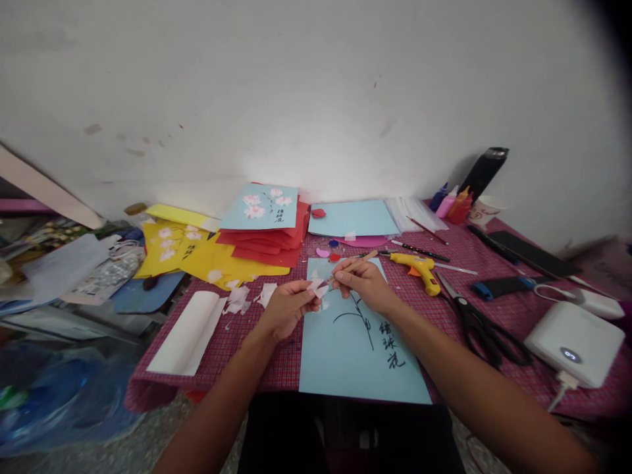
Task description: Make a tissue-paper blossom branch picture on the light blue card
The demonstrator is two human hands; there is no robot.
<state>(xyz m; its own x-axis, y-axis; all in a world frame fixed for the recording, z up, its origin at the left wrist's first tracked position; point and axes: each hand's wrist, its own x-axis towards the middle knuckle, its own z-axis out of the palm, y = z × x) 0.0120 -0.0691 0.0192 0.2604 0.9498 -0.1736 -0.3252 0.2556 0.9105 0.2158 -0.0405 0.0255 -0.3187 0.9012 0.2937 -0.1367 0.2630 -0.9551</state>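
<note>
The left hand [291, 308] is pinching a small pale paper piece [317, 287] between thumb and fingers, and the right hand [365, 284] is gripping a thin wooden stick [358, 262], probably a brush, whose tip is pointing at the paper; whether the 2 are touching is too small to tell. Both hands are hovering over the upper part of a blue sheet [336, 368], which is lying on the checked tablecloth [281, 368] and showing dark branch lines and 3 written characters. The paper piece is looking thin, so a hard push from the stick could be tearing or creasing it, and a loose pinch could be letting it slip. If the tip is wet, it could be dripping on the sheet below or smearing the drawn lines. The red paint [334, 257] is sitting just beyond the sheet, where a dragging sleeve or wrist could be picking up colour. The white scraps [237, 300] are lying to the left of the left hand, light enough to be scattering if brushed
</note>
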